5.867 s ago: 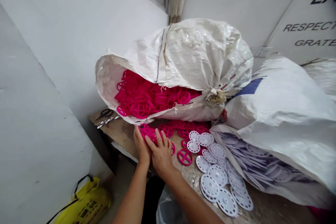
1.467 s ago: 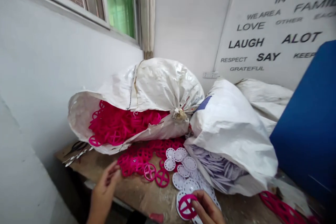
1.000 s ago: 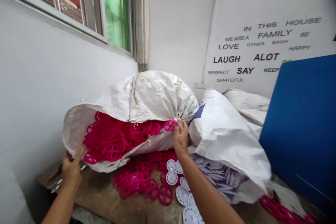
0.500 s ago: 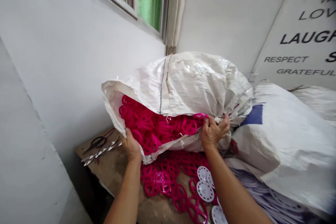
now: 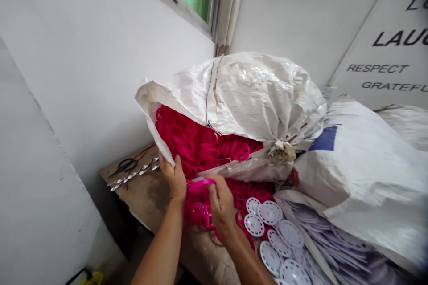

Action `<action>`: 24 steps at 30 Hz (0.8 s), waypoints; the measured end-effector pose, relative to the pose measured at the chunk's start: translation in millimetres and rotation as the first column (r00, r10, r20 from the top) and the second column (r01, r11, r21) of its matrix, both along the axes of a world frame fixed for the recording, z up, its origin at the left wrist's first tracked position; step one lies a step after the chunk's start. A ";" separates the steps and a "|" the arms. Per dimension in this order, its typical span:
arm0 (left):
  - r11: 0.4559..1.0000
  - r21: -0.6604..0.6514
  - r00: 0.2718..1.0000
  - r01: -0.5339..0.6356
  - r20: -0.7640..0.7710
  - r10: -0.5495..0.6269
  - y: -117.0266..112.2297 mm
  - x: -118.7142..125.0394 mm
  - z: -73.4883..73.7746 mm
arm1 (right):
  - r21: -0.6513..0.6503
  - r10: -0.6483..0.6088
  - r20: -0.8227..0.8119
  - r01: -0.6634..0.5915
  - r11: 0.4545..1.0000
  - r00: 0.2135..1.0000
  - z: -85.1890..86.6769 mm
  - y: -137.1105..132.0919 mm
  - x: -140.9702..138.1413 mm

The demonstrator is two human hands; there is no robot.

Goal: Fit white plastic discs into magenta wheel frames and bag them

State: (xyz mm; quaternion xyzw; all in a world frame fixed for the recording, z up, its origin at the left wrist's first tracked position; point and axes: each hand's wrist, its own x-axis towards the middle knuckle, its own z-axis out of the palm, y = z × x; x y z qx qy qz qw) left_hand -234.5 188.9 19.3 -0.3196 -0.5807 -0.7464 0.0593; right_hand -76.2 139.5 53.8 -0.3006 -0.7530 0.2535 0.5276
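Wooden tabletop (image 5: 147,189) against white wall (image 5: 83,62) | white woven sack (image 5: 254,93) on its side, mouth open, packed with glossy magenta spoked wheels (image 5: 200,142) | left hand (image 5: 174,178) clenched on sack's lower lip | right hand (image 5: 220,202) pinching one magenta wheel (image 5: 199,185), edge-on, just below the mouth

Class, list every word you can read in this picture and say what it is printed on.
"RESPECT": black letters on the white wall.
"GRATEFU": same wall, cut by the picture's edge.
"LAU": same wall, cut likewise.
"L": above it, rest out of view.
No readable print on the white sacks.
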 end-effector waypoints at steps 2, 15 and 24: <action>0.997 -0.019 0.998 -0.069 -0.013 0.069 -5.6 1.3 -4.3 | 0.219 -0.181 0.041 0.168 0.961 0.983 29.2 14.1 4.9; 0.986 -0.165 0.999 -0.032 0.011 0.034 -27.4 3.1 -27.4 | 0.469 -0.301 0.530 0.022 0.883 0.793 88.9 113.7 -27.4; 0.968 -0.238 0.991 0.079 -0.086 -0.102 -42.0 3.4 -31.9 | 0.432 -0.496 0.065 0.424 0.796 0.866 76.4 100.3 80.5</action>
